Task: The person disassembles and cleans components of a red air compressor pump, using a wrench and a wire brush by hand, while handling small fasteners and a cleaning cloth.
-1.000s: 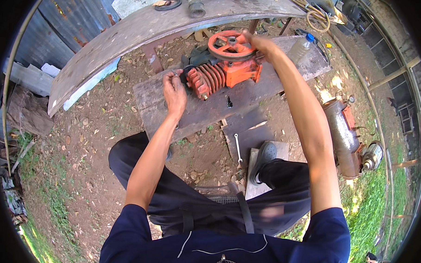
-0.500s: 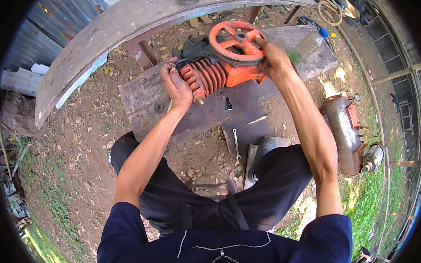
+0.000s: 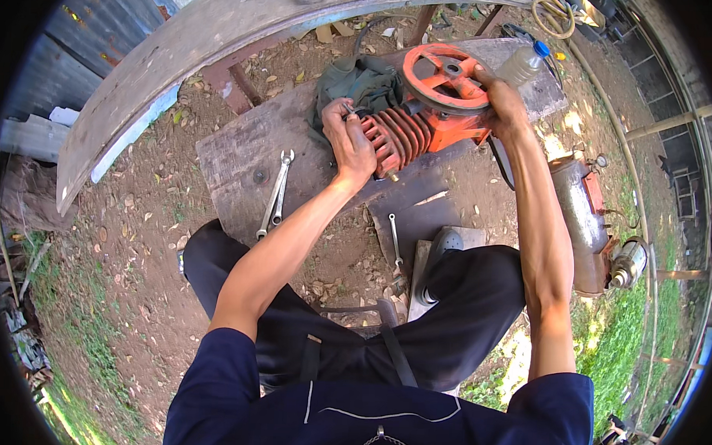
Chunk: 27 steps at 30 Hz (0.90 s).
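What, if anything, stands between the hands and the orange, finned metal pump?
Nothing visible: the left hand touches the finned end of the orange metal pump, the right hand its spoked wheel. A crumpled green cloth lies behind, not between.

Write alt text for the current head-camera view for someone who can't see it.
A person's right hand grips the spoked wheel of an orange machine over a wooden bench, while the left hand touches its finned end. Around the machine are two wrenches, a dark green cloth and a blue-capped bottle.
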Available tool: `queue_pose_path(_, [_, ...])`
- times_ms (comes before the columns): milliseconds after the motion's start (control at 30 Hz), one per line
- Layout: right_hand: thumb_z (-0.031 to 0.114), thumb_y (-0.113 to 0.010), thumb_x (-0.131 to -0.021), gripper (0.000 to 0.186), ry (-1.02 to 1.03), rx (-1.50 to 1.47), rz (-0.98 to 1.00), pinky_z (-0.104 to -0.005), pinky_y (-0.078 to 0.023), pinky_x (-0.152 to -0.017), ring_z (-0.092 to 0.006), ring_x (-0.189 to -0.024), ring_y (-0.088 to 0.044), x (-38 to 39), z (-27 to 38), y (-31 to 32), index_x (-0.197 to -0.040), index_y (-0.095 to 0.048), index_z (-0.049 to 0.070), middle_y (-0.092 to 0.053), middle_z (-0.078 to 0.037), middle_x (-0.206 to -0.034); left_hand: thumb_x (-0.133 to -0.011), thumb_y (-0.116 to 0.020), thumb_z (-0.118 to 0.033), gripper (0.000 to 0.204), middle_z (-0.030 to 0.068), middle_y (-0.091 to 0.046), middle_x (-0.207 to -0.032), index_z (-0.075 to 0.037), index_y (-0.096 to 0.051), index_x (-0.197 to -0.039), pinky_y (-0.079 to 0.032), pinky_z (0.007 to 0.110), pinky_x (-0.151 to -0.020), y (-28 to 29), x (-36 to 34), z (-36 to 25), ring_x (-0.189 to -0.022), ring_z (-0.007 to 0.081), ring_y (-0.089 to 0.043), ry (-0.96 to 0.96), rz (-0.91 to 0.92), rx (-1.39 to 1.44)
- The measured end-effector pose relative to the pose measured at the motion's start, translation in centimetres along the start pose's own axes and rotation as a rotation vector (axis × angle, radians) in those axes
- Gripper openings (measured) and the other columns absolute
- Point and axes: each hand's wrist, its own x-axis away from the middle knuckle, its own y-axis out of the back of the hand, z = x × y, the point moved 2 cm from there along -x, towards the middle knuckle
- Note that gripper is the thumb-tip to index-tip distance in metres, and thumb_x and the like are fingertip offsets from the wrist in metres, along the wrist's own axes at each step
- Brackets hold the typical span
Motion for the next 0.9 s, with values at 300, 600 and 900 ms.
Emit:
queue_pose_path(300, [0.014, -0.057, -0.092, 0.03, 0.088, 0.173, -0.012, -0.0376, -0.058, -0.064, -0.0244, -0.075, -0.069, 0.8, 0.5, 1.4, -0.111, -0.058, -0.008, -0.067, -0.018, -0.095, -0.096, -0.041, -0.018, 0.023, 0.0268, -0.061, -0.101, 0.001, -0.047, -0.107, -0.044, 0.048, -0.086, -1.3, -11.7, 1.6, -0.099, 0.0405, -0.058, -0.401, 0.527, -0.359])
queue_pose_path(600, [0.022, -0.064, -0.086, 0.038, 0.24, 0.39, -0.064, -0.0311, -0.051, -0.07, -0.0189, -0.077, -0.065, 1.7, -0.1, 2.5, -0.108, -0.062, -0.009, -0.068, -0.013, -0.092, -0.097, -0.038, -0.028, 0.03, 0.0254, -0.065, -0.074, -0.007, -0.044, -0.117, -0.051, 0.055, -0.072, -1.0, -13.8, 2.7, -0.072, 0.0447, -0.065, -0.245, 0.847, -0.811])
queue_pose_path(900, [0.017, -0.061, -0.088, 0.034, 0.232, 0.444, -0.024, -0.0307, -0.052, -0.074, -0.0187, -0.082, -0.065, 0.9, 0.0, 3.0, -0.111, -0.06, -0.007, -0.067, -0.013, -0.099, -0.099, -0.038, -0.026, 0.027, 0.0228, -0.063, -0.079, -0.003, -0.043, -0.111, -0.05, 0.052, -0.075, -1.7, -13.3, 1.6, -0.075, 0.0414, -0.063, -0.704, 0.575, -0.428])
